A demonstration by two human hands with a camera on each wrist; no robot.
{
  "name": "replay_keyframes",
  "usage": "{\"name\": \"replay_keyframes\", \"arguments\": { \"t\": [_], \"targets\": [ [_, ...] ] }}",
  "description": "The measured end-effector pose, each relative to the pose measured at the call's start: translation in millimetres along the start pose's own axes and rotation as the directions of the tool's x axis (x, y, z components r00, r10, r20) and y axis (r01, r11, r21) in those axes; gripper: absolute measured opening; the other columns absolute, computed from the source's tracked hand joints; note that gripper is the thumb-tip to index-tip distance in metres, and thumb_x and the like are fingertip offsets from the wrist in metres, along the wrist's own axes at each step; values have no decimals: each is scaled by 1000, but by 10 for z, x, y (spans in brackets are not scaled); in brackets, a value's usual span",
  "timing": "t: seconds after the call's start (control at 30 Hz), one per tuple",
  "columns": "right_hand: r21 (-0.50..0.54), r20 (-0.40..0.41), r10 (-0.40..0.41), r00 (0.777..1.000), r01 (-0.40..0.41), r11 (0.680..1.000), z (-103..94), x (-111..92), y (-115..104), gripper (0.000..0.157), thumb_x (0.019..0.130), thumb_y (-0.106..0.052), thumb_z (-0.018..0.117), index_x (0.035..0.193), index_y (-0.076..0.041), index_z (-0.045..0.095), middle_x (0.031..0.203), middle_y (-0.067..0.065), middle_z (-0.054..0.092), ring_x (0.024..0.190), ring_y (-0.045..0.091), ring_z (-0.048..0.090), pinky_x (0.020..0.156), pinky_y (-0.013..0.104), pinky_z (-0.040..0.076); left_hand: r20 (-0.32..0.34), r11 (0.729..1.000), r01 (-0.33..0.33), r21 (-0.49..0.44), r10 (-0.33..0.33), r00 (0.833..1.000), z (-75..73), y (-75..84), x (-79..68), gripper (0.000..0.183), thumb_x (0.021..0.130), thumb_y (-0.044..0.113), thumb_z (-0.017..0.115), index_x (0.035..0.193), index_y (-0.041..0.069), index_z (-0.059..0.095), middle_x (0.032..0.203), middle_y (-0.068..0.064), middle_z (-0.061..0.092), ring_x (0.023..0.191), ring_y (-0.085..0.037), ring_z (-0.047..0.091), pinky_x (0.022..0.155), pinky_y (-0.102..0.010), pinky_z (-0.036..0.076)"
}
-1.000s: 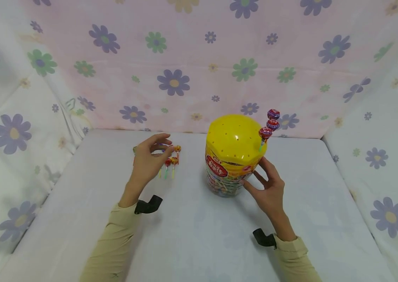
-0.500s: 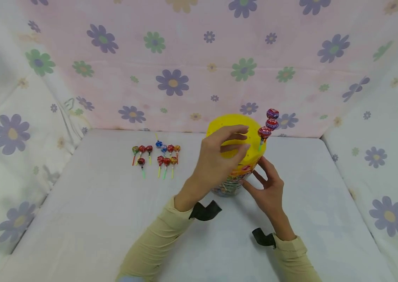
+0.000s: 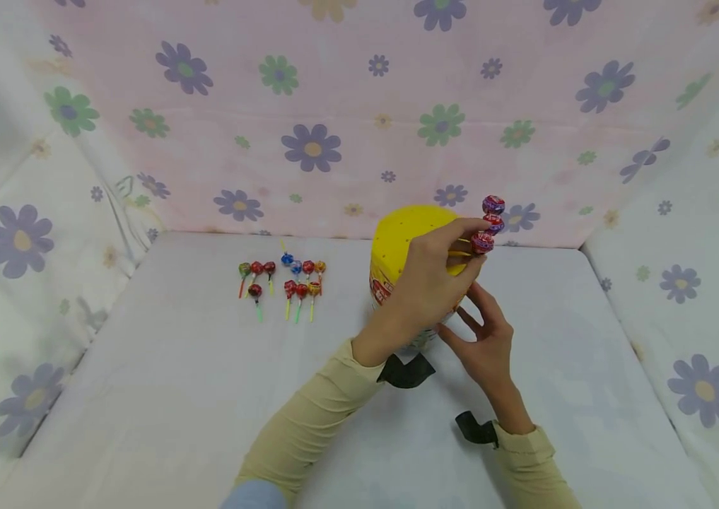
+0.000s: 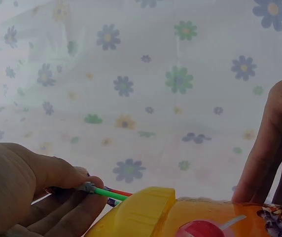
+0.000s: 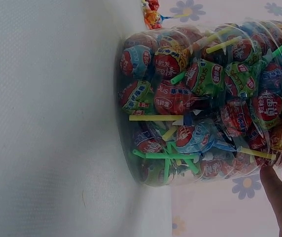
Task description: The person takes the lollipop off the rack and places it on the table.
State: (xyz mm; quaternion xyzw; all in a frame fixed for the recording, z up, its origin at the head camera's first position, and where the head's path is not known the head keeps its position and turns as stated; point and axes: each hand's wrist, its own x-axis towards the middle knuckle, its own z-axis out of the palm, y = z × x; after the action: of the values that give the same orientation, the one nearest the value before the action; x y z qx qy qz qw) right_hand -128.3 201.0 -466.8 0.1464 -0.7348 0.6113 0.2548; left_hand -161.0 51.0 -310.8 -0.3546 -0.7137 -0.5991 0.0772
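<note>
A clear plastic jar (image 5: 205, 103) of wrapped lollipops stands on the table under a yellow lid (image 3: 400, 230) dotted with small holes. Three lollipops stick up from the lid's right edge, the topmost lollipop (image 3: 493, 205) above the others. My left hand (image 3: 432, 272) reaches across the lid and pinches the lowest lollipop (image 3: 483, 243) just below its head. Its green stick (image 4: 109, 194) runs to the lid in the left wrist view. With thumb and fingers spread, my right hand (image 3: 486, 343) holds the jar's right side.
Several loose lollipops lie in two groups left of the jar, among them a dark red lollipop (image 3: 255, 290) and a blue lollipop (image 3: 287, 259). Flowered cloth (image 3: 346, 92) hangs behind and on both sides of the white table (image 3: 162, 396).
My left hand has moved right from the loose lollipops, across the lid, and now pinches the lowest standing lollipop, which has straightened slightly. My right hand stays on the jar.
</note>
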Motion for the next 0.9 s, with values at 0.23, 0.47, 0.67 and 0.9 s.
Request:
{"name": "replay_keyframes", "arguments": {
  "t": [0.23, 0.47, 0.67, 0.9],
  "targets": [
    [-1, -1, 3, 1000, -3, 1000, 3, -13, 10, 85, 73, 21, 79, 149, -6, 51, 145, 13, 55, 137, 23, 52, 101, 26, 53, -122, 995, -76, -60, 68, 990, -6, -4, 23, 38, 90, -3, 73, 127, -4, 63, 118, -17, 70, 103, -20, 74, 86, -20, 59],
    [-20, -6, 30, 1000, -30, 999, 0, -15, -8, 84, 76, 19, 78, 150, -9, 50, 148, 10, 54, 138, 21, 51, 101, 25, 53, -183, 989, -89, -121, 66, 981, -116, 13, -35, 36, 89, 1, 76, 124, -3, 66, 113, -17, 71, 94, -18, 74, 79, -26, 62],
    [-38, -7, 40, 999, -40, 998, 6, -16, -34, 85, 76, 18, 79, 150, -12, 49, 149, 7, 54, 139, 20, 51, 102, 26, 52, -209, 991, -61, -122, 34, 977, -245, -30, -166, 35, 87, 1, 78, 120, -3, 67, 110, -17, 71, 91, -20, 74, 79, -29, 63],
    [-40, 4, 19, 1000, -19, 999, 10, -17, -39, 86, 75, 20, 78, 150, -9, 49, 149, 11, 53, 138, 21, 51, 102, 25, 52, -272, 995, -66, -76, 43, 961, -493, -194, -341, 34, 87, -3, 77, 119, -5, 67, 105, -19, 74, 90, -26, 74, 74, -33, 64]
  ]
}}
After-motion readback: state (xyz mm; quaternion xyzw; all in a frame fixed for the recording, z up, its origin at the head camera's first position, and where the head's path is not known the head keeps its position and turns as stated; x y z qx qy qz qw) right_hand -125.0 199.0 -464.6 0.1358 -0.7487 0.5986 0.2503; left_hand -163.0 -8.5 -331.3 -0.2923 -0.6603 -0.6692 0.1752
